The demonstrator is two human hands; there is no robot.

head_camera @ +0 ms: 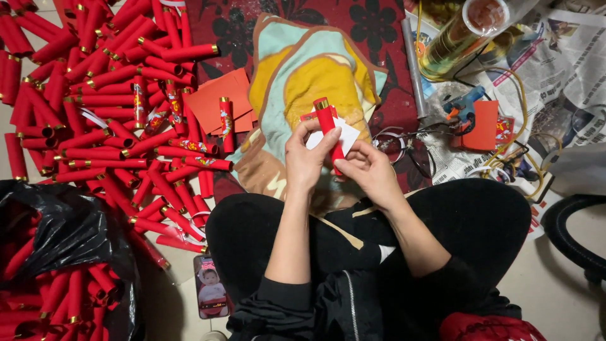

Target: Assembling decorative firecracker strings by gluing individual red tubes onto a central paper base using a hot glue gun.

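Observation:
My left hand [307, 159] and my right hand [368, 169] meet above my lap, both gripping one red paper tube [326, 120] with a gold end that points away from me. A small white-backed paper sticker [346, 134] lies against the tube, between my fingers. The lower part of the tube is hidden by my fingers. Under my hands lies a teal and yellow patterned cloth [315, 69].
A large heap of red tubes [107, 107] covers the floor to the left, with red paper squares [218, 101] beside it. A black bag [63, 233] holds more tubes at lower left. A phone [211, 288] lies by my knee. A blue glue gun [464, 106], newspaper [555, 63] and a gold spool [461, 35] sit at right.

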